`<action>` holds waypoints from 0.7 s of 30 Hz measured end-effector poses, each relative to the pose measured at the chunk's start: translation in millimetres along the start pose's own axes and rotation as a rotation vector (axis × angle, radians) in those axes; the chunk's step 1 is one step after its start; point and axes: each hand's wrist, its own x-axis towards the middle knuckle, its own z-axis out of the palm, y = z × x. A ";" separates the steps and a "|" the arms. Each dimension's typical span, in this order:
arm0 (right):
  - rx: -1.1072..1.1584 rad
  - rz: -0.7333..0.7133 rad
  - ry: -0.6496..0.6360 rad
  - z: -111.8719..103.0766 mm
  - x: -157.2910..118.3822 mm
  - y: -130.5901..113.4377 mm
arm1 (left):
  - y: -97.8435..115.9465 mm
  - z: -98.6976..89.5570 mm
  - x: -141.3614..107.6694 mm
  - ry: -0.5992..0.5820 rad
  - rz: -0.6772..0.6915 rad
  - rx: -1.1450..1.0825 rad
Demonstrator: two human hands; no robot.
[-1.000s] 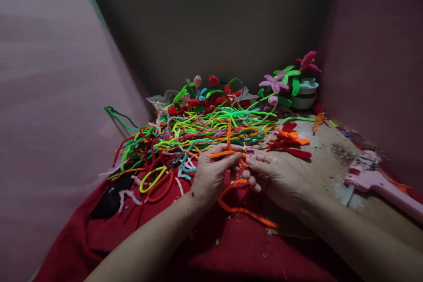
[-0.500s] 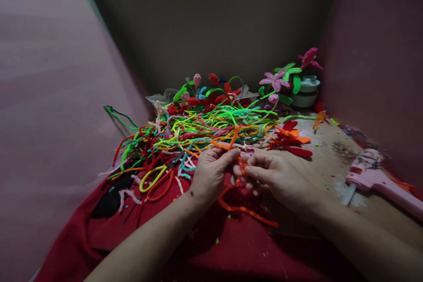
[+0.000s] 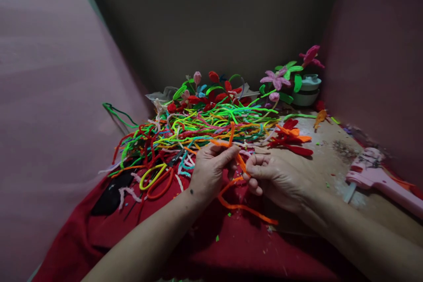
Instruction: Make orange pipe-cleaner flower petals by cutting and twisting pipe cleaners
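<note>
An orange pipe cleaner [image 3: 241,162] is stretched between my two hands. My left hand [image 3: 216,163] pinches it between thumb and fingers, and short bent ends stick up above the thumb. Close by on the right, my right hand [image 3: 269,175] grips its lower part with the fingertips. Below the hands another orange length [image 3: 243,207] curves over the red cloth; whether it joins the held piece I cannot tell. Behind my hands lies a large heap of coloured pipe cleaners [image 3: 205,125]. Red and orange petal shapes [image 3: 291,139] rest on the board behind my right hand.
A pink glue gun [image 3: 380,176] lies at right on the brown board [image 3: 320,154]. Fuzzy flowers [image 3: 276,79] stand by a pale green pot [image 3: 306,91] at the back. Scissors [image 3: 155,180] with yellow and red handles lie left on the red cloth [image 3: 198,238].
My right hand has turned slightly and drawn a little away from the left. More of the orange pipe cleaner now shows between them. The left hand stays almost where it was.
</note>
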 end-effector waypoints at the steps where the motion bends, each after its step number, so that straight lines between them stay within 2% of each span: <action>1: 0.013 0.003 -0.001 0.0 -0.2 0.2 | -0.3 -0.3 0.2 0.007 -0.004 0.000; 8: 0.083 0.044 -0.024 0.7 0.2 1.4 | 1.8 -2.5 0.0 -0.031 -0.021 0.015; 15: 0.049 0.010 -0.025 2.5 -0.5 3.3 | 7.5 -0.1 -2.8 0.029 -0.011 0.095; 21: -0.174 -0.107 -0.034 3.1 -0.3 1.7 | 5.3 0.8 -4.0 -0.012 0.002 0.094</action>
